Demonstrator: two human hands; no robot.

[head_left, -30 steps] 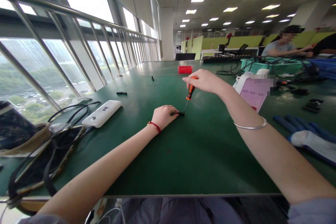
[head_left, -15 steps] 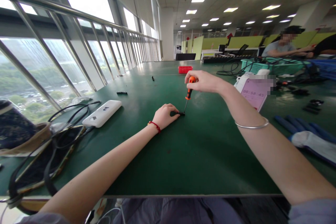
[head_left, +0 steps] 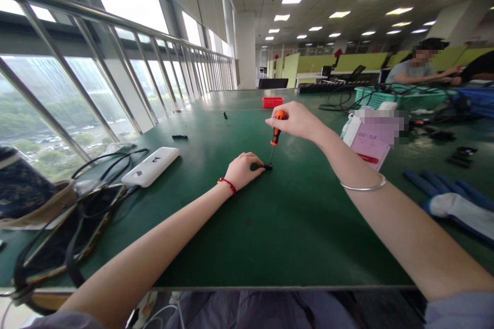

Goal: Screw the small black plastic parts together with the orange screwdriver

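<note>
My left hand (head_left: 241, 169) rests on the green table (head_left: 270, 226) with its fingers closed on a small black part (head_left: 262, 167). A red string bracelet circles that wrist. My right hand (head_left: 295, 119) is closed around the top of an orange-handled screwdriver (head_left: 275, 136). The screwdriver stands nearly upright, its tip set on the black part right beside my left fingertips. A silver bangle sits on my right forearm.
A white power bank (head_left: 150, 165) and tangled black cables (head_left: 73, 216) lie at left. Small black parts (head_left: 179, 136) and a red bin (head_left: 272, 102) sit farther back. A pink timer (head_left: 370, 139) and blue-and-white gloves (head_left: 451, 200) lie at right. Another person (head_left: 420, 64) sits far right.
My right hand has shifted slightly left and brought the screwdriver from a lean to nearly upright over the part. My left hand stays put on the black part.
</note>
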